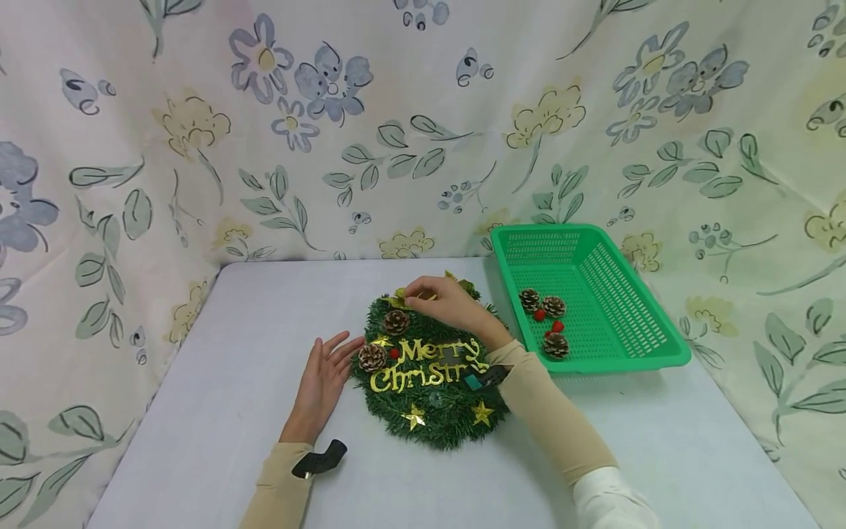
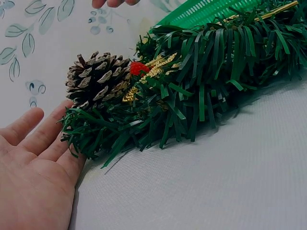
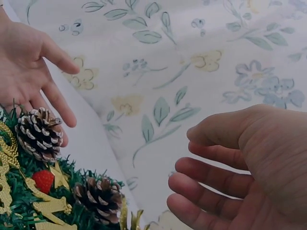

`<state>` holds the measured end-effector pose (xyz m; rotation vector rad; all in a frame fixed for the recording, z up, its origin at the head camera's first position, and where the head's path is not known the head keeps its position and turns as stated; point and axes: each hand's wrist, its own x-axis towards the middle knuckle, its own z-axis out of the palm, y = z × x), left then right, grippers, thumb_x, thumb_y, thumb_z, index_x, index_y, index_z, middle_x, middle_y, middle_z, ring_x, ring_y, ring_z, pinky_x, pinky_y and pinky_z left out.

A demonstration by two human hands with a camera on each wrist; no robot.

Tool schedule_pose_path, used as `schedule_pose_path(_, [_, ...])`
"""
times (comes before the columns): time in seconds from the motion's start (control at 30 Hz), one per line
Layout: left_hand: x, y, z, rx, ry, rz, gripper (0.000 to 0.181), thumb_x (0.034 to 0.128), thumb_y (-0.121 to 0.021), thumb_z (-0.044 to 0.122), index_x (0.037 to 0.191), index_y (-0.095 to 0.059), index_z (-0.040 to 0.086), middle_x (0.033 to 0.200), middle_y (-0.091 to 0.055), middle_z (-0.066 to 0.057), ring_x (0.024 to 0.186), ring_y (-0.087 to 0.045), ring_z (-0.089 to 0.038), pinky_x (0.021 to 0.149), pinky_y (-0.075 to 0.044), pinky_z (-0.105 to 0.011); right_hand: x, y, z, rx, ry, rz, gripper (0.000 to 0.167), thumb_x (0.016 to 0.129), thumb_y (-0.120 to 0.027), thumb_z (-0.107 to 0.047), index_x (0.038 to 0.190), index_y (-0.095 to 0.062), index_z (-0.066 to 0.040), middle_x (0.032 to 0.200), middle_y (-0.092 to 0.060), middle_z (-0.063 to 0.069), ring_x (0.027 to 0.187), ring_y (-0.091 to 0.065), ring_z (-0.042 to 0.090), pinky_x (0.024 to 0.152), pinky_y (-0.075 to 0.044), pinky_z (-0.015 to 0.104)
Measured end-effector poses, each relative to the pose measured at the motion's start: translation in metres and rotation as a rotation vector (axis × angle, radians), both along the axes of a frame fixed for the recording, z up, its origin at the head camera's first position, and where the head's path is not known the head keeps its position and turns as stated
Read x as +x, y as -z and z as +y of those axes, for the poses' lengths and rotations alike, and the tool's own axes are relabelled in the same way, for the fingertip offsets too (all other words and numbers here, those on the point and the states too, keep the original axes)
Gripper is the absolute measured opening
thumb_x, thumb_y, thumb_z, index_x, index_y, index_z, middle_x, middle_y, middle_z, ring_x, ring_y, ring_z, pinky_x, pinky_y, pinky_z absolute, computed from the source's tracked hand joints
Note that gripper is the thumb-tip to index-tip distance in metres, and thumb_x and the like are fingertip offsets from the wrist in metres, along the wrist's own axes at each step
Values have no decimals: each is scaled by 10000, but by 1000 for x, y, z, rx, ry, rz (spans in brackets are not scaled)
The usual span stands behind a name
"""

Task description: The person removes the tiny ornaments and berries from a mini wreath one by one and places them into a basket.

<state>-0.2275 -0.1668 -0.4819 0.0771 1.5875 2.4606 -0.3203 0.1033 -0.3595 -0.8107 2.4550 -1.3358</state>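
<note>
A green tinsel wreath point(image 1: 446, 422) lies on the white table with gold "Merry Christmas" lettering point(image 1: 423, 376). Two pine cones sit on its left side, an outer one point(image 1: 372, 357) and an upper one point(image 1: 396, 322). Beside the outer cone is a red berry point(image 2: 139, 68). My left hand point(image 1: 322, 386), palm up with fingers extended, touches the wreath's left edge by that cone. Over the wreath's upper part hovers my right hand point(image 1: 449, 301), near a gold ribbon point(image 1: 395, 300). In the right wrist view its fingers point(image 3: 211, 191) are loosely curled, with nothing seen between them.
A green plastic basket point(image 1: 595, 365) stands at the right of the wreath, holding several pine cones point(image 1: 554, 306) and red berries point(image 1: 539, 314). Gold stars point(image 1: 415, 417) dot the wreath's lower part. Behind the table hangs a floral curtain point(image 1: 396, 198).
</note>
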Motion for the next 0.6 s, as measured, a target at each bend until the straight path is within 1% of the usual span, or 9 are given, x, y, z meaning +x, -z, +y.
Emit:
schedule_pose_path(0.07, [0, 0, 0, 0, -1, 0, 754, 1079, -170, 602, 1614, -172, 70, 1629, -319, -225, 1488, -365, -151, 1305, -65, -449, 0, 0, -1, 4, -6, -2, 222, 1031, -614, -232, 1212, -700, -135, 1229, -690, 69, 1041, -660, 190, 847, -564, 343])
schedule_pose_path(0.23, [-1, 0, 0, 2, 1, 5, 755, 1080, -169, 600, 1614, -170, 66, 1629, -317, -230, 1489, -367, -166, 1304, -68, -457, 3, 2, -5, -10, -38, -6, 215, 1028, -615, -215, 1208, -698, -134, 1303, -666, 110, 1048, -661, 190, 874, -563, 350])
schedule_pose_path(0.43, [-2, 1, -1, 3, 1, 1, 762, 1077, -176, 606, 1615, -168, 66, 1631, -315, -230, 1507, -344, -197, 1305, -60, -460, 7, 5, -13, -23, -57, -29, 221, 1018, -632, -211, 1212, -692, -123, 1227, -686, 79, 1038, -672, 176, 880, -566, 328])
schedule_pose_path(0.6, [-1, 0, 0, 9, -3, -11, 768, 1074, -182, 613, 1614, -168, 67, 1630, -314, -232, 1521, -318, -219, 1304, -69, -453, 11, 12, -19, -21, -81, -27, 224, 1022, -630, -211, 1219, -690, -125, 1191, -695, 74, 1038, -693, 216, 865, -576, 321])
